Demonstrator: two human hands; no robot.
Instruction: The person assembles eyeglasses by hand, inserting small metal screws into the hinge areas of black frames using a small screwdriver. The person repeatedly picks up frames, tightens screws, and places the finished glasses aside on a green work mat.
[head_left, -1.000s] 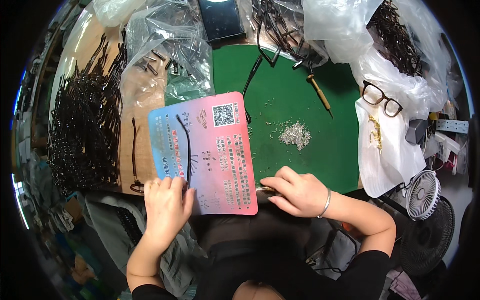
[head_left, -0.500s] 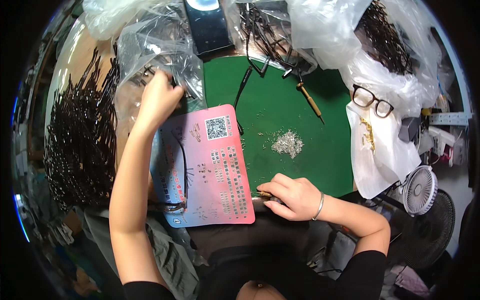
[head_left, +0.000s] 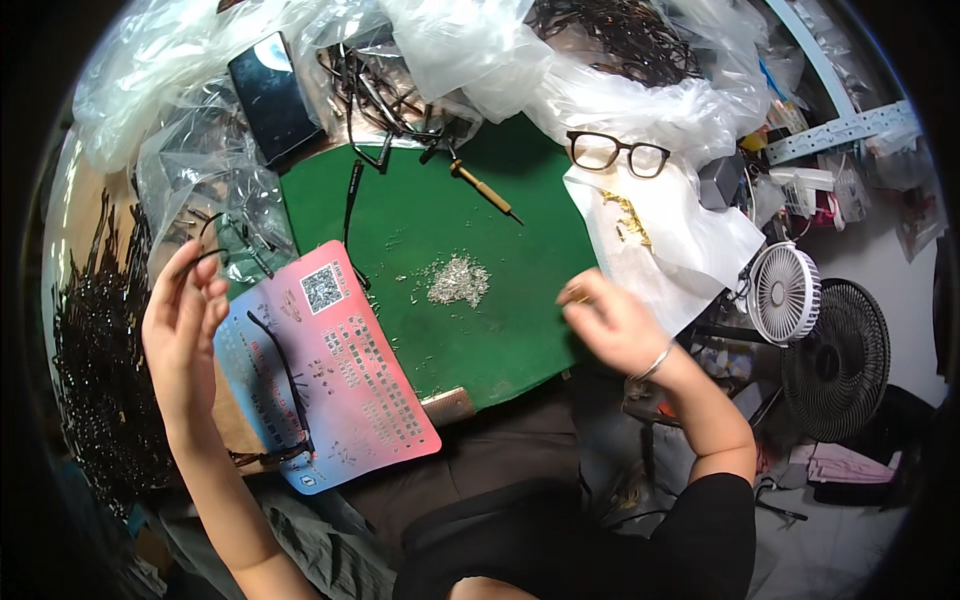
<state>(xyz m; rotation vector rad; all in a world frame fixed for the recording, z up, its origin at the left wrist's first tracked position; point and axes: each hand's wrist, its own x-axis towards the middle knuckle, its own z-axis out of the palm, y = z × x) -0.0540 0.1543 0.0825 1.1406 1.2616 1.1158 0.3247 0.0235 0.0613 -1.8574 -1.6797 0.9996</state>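
Observation:
My left hand (head_left: pixel 185 335) is raised beside a clear plastic bag, its fingers closed on a thin dark eyeglass frame (head_left: pixel 203 256), whose far part blends with the bag behind. My right hand (head_left: pixel 615 325) hovers over the right edge of the green mat (head_left: pixel 520 330). Its fingers are pinched on a small brass-coloured tool (head_left: pixel 580 294), mostly hidden. Between the hands is a heap of tiny silver screws (head_left: pixel 460 282). A pink and blue printed sheet (head_left: pixel 385 400) overlaps the mat's left side, with a dark glasses temple (head_left: pixel 285 365) lying on it.
A brass-handled screwdriver (head_left: pixel 485 190) and another dark temple (head_left: pixel 352 205) rest on the mat. Black-framed glasses (head_left: pixel 617 155) and gold pieces (head_left: pixel 628 218) lie on white plastic. Bundled dark temples (head_left: pixel 105 390) fill the left; a phone (head_left: pixel 275 95) and fans (head_left: pixel 785 292) stand around.
My left hand has come out of the clear bag with a dark eyeglass frame. My right hand has lifted from the mat's front edge and moved rightward. The whole view has turned and shifted.

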